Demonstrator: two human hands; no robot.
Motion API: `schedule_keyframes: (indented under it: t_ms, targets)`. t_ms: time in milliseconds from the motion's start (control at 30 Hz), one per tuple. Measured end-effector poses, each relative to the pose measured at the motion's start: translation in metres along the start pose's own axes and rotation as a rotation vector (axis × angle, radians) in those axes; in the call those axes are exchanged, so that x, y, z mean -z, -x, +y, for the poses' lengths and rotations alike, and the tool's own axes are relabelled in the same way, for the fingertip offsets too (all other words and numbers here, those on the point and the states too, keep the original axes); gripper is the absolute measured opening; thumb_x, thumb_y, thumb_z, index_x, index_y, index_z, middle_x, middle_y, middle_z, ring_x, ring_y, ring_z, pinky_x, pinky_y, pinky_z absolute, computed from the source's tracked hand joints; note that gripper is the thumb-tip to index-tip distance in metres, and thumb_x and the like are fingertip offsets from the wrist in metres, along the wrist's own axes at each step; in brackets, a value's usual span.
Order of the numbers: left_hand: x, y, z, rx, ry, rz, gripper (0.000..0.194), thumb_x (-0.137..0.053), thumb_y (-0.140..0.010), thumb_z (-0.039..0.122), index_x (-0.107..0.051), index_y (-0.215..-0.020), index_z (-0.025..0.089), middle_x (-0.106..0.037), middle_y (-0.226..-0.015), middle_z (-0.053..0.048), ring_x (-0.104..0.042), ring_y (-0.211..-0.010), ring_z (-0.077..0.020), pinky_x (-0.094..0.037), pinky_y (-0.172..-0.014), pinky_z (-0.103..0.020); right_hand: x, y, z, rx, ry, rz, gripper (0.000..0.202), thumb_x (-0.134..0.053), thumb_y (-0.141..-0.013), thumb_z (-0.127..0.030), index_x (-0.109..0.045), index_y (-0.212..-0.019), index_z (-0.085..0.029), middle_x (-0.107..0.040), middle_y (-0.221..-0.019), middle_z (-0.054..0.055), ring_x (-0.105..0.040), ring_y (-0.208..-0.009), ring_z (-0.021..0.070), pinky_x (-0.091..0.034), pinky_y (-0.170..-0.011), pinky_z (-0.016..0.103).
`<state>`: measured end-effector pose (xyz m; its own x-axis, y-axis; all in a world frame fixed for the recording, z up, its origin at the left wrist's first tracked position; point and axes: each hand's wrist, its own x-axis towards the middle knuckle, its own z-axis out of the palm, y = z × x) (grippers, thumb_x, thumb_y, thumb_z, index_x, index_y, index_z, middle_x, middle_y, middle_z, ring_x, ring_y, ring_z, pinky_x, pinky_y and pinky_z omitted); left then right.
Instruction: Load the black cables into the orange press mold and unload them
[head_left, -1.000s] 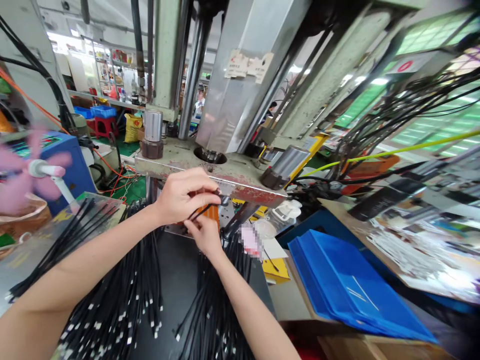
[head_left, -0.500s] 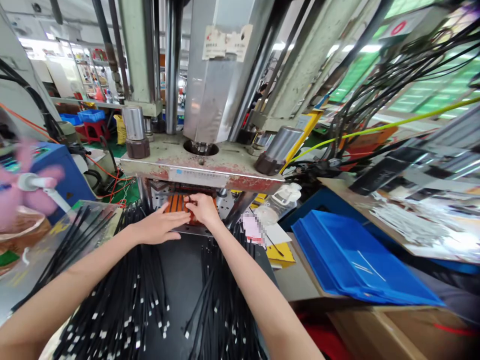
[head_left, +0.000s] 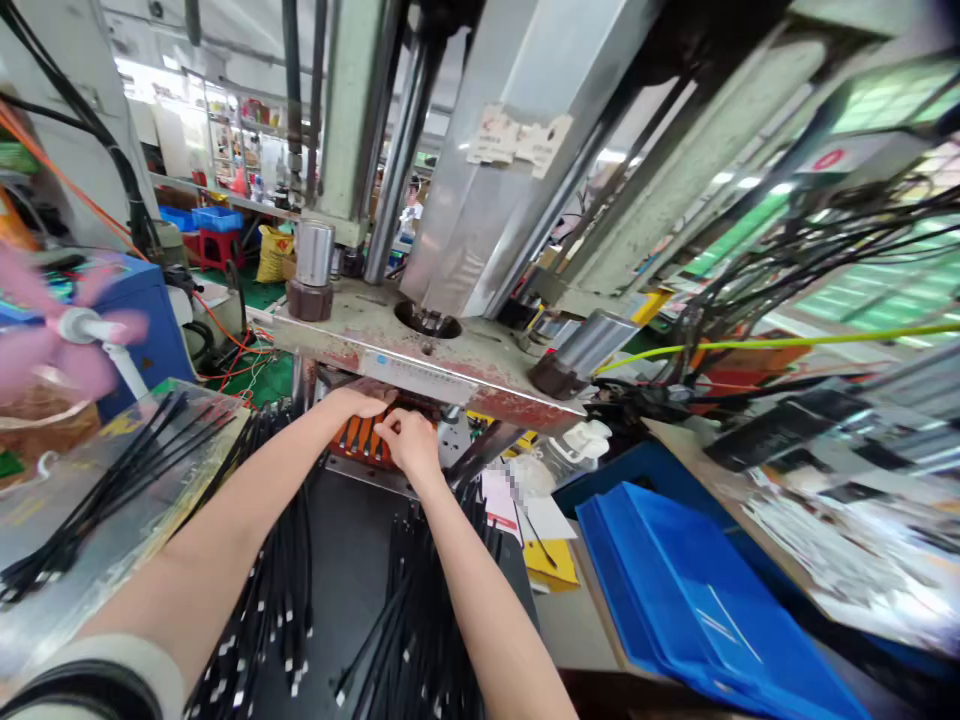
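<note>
An orange mould block [head_left: 352,440] sits low in the press, with several black cables [head_left: 365,437] lying side by side across it. Over its right part, my right hand [head_left: 412,442] is closed, thumb and finger pinched on a black cable at the block. My left hand [head_left: 358,402] reaches over the back of the block, under the press plate; its fingers are partly in shadow and I cannot tell what they hold. Bundles of black cables with pale metal ends hang over the dark table [head_left: 341,560], a left bundle [head_left: 289,600] and a right bundle [head_left: 427,610].
The scuffed press plate [head_left: 427,365] hangs just above both hands, between steel posts. Blue trays [head_left: 660,590] stand at the right. A pink fan [head_left: 75,325] spins at the left, beside more cables [head_left: 105,495] on a clear sheet. Papers [head_left: 536,515] lie right of the press.
My left hand has moved from flat in front of the orange block to farther back over it. My right hand stays pinched at its right side. The view has shifted and tilted.
</note>
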<state>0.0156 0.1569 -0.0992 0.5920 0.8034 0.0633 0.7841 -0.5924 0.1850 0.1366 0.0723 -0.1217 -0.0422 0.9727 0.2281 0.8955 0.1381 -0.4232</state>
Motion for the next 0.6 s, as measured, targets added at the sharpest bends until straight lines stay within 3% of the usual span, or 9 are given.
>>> schedule_keyframes:
  t_ms: [100, 200, 267, 333, 433, 500, 600]
  targets:
    - [0.001, 0.013, 0.007, 0.016, 0.005, 0.04, 0.04, -0.032, -0.097, 0.031, -0.058, -0.123, 0.014, -0.057, -0.133, -0.01, -0.055, -0.119, -0.0206, -0.039, -0.099, -0.027, 0.001, -0.001, 0.005, 0.065, -0.045, 0.045, 0.007, -0.064, -0.084, -0.027, -0.068, -0.084, -0.021, -0.064, -0.081, 0.004, -0.06, -0.081, 0.0194, -0.041, -0.076, 0.028]
    - [-0.005, 0.06, 0.008, 0.015, -0.02, 0.136, 0.045, -0.025, -0.099, 0.038, -0.053, -0.128, 0.018, -0.057, -0.133, -0.01, -0.055, -0.119, -0.0214, -0.041, -0.098, -0.032, 0.006, 0.025, 0.029, 0.12, -0.156, 0.177, 0.016, -0.057, -0.088, -0.028, -0.065, -0.097, -0.017, -0.066, -0.087, 0.006, -0.061, -0.079, 0.0181, -0.043, -0.078, 0.027]
    - [-0.012, 0.099, -0.002, 0.111, -0.099, 0.225, 0.048, -0.023, -0.098, 0.04, -0.062, -0.115, 0.016, -0.065, -0.117, -0.014, -0.061, -0.108, -0.0256, -0.045, -0.091, -0.037, 0.009, 0.053, 0.05, 0.032, -0.107, 0.244, 0.021, -0.05, -0.092, -0.031, -0.064, -0.097, -0.016, -0.067, -0.088, 0.009, -0.063, -0.08, 0.0201, -0.045, -0.076, 0.029]
    - [-0.018, 0.132, -0.018, 0.373, -0.222, 0.237, 0.054, -0.026, -0.096, 0.046, -0.067, -0.098, 0.011, -0.068, -0.1, -0.02, -0.065, -0.094, -0.0324, -0.047, -0.08, -0.043, 0.01, 0.079, 0.07, -0.13, 0.09, 0.172, 0.028, -0.046, -0.094, -0.035, -0.065, -0.09, -0.015, -0.069, -0.085, 0.013, -0.065, -0.08, 0.025, -0.045, -0.071, 0.032]
    - [-0.023, 0.153, -0.044, 0.673, -0.277, 0.125, 0.058, -0.041, -0.088, 0.058, -0.066, -0.096, 0.006, -0.067, -0.092, -0.025, -0.065, -0.089, -0.0393, -0.048, -0.073, -0.046, 0.004, 0.102, 0.088, -0.288, 0.317, -0.115, 0.035, -0.047, -0.093, -0.041, -0.067, -0.082, -0.015, -0.07, -0.079, 0.018, -0.067, -0.077, 0.0307, -0.044, -0.065, 0.035]
    - [-0.023, 0.155, -0.057, 0.709, -0.197, 0.057, 0.052, -0.048, -0.085, 0.054, -0.065, -0.1, 0.007, -0.068, -0.094, -0.024, -0.066, -0.091, -0.038, -0.048, -0.073, -0.042, -0.001, 0.105, 0.095, -0.299, 0.292, -0.218, 0.032, -0.049, -0.092, -0.04, -0.067, -0.079, -0.017, -0.07, -0.078, 0.016, -0.068, -0.079, 0.0305, -0.043, -0.064, 0.034]
    - [-0.017, 0.157, -0.068, 0.698, -0.09, 0.074, 0.036, -0.047, -0.088, 0.045, -0.065, -0.094, 0.015, -0.071, -0.091, -0.015, -0.068, -0.089, -0.0293, -0.047, -0.071, -0.032, -0.001, 0.105, 0.099, -0.261, 0.117, -0.113, 0.029, -0.046, -0.089, -0.038, -0.062, -0.072, -0.02, -0.07, -0.071, 0.01, -0.068, -0.074, 0.0269, -0.043, -0.063, 0.032]
